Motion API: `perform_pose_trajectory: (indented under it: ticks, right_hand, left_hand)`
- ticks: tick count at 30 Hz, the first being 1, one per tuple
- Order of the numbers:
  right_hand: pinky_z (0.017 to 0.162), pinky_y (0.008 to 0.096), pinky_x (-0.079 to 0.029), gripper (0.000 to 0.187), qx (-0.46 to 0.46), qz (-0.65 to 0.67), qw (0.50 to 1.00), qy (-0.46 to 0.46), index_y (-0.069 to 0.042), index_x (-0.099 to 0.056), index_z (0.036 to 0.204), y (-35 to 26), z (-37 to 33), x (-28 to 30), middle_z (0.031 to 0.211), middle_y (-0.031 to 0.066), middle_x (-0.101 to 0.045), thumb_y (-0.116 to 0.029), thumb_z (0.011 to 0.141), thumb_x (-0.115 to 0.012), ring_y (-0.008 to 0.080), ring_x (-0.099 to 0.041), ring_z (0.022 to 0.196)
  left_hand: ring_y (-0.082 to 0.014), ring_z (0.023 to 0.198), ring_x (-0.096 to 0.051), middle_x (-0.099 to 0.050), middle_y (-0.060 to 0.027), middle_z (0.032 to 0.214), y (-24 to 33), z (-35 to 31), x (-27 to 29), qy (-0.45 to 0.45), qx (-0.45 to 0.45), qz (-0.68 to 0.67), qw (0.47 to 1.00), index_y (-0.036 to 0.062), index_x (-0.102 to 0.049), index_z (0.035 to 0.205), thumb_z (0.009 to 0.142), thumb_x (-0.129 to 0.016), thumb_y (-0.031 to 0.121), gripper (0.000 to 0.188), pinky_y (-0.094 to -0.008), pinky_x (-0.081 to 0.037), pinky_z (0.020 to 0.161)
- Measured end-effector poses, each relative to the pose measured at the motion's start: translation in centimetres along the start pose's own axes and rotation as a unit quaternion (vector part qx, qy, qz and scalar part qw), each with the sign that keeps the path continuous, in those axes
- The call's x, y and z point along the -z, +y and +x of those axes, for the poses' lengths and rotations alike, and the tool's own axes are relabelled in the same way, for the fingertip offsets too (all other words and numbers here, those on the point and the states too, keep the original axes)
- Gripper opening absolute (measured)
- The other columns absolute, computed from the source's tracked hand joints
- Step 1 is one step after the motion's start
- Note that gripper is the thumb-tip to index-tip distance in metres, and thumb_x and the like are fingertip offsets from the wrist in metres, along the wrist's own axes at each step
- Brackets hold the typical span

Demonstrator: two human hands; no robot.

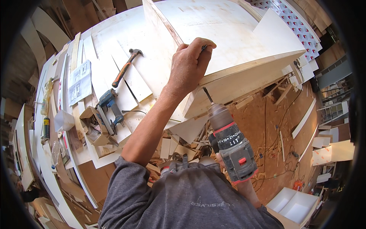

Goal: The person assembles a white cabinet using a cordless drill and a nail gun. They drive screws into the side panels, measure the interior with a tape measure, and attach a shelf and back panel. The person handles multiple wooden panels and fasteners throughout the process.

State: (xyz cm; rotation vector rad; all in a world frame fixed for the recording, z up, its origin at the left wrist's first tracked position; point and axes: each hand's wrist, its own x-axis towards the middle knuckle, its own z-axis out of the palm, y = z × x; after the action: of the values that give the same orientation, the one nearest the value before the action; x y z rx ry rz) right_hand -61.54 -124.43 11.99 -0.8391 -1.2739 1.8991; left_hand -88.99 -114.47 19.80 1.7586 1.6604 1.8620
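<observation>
Left hand (192, 61) clutches something dark (204, 47), right hand (220, 159) grips drill (234, 152), divided box (301, 208) stands rightward.

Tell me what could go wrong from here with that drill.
The drill has its bit aimed toward the left hand, so a slip might catch that hand.

The bit's tip is near the end of the wooden board; if it dug in there, the wood might split.

A long white strip lies on the floor, so a careless step might end in a stumble.
</observation>
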Motion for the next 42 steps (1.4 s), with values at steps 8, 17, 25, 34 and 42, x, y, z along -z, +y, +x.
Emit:
perform_pose_trajectory:
  ticks: [8, 17, 25, 34, 42]
  right_hand:
    - [0.09, 0.032, -0.049, 0.066, 0.225, -0.35, 0.909, -0.019, -0.005, -0.043, 0.138, -2.8, 2.3, -1.5, 0.119, 0.0124, -0.057, -0.007, 0.077, -0.07, 0.0235, -0.059, 0.109]
    - [0.087, 0.0307, -0.051, 0.062, 0.06, -0.099, 0.992, 0.044, -0.004, -0.049, 0.135, -3.5, -2.1, 0.3, 0.115, 0.0101, -0.059, -0.008, 0.077, -0.07, 0.0187, -0.061, 0.103]
    - [0.072, 0.032, -0.05, 0.035, 0.062, -0.306, 0.95, 0.005, -0.003, -0.059, 0.099, 1.0, -5.4, 1.7, 0.088, 0.0044, -0.065, -0.021, 0.077, -0.079, 0.0154, -0.061, 0.082]
    - [0.072, 0.0325, -0.05, 0.033, 0.039, -0.286, 0.957, -0.037, -0.003, -0.06, 0.097, 1.9, -5.4, 2.4, 0.086, 0.0056, -0.065, -0.021, 0.076, -0.079, 0.0168, -0.062, 0.08]
    - [0.072, 0.0326, -0.051, 0.033, 0.042, -0.282, 0.958, -0.033, -0.004, -0.06, 0.097, 2.7, -5.5, 3.6, 0.087, 0.005, -0.065, -0.021, 0.076, -0.079, 0.0175, -0.062, 0.08]
  left_hand:
    - [-0.0099, 0.06, -0.051, -0.056, -0.0031, 0.071, 0.0, 0.1, 0.7, -0.038, 0.007, 0.036, 0.999, 0.0055, -0.061, 0.105, 0.096, -0.051, 0.015, 0.017, -0.0272, -0.043, 0.056]
    - [-0.0158, 0.069, -0.063, -0.062, -0.0085, 0.081, -0.2, -2.3, 5.1, 0.183, 0.147, -0.351, 0.907, 0.0006, -0.046, 0.121, 0.101, -0.041, 0.015, 0.025, -0.0318, -0.053, 0.071]
    - [-0.0249, 0.101, -0.062, -0.058, -0.0182, 0.115, -0.6, -19.1, 1.2, 0.128, 0.499, -0.486, 0.706, -0.001, -0.04, 0.123, 0.098, -0.045, 0.012, 0.028, -0.0379, -0.054, 0.087]
    - [-0.0276, 0.113, -0.058, -0.054, -0.021, 0.125, 2.1, -20.4, -0.5, 0.13, 0.473, -0.548, 0.678, 0.0006, -0.042, 0.118, 0.097, -0.05, 0.014, 0.026, -0.0382, -0.051, 0.093]
    - [-0.0239, 0.105, -0.062, -0.059, -0.0177, 0.117, 1.9, -20.5, -1.9, 0.123, 0.476, -0.529, 0.692, 0.004, -0.045, 0.112, 0.097, -0.051, 0.016, 0.02, -0.0362, -0.053, 0.088]
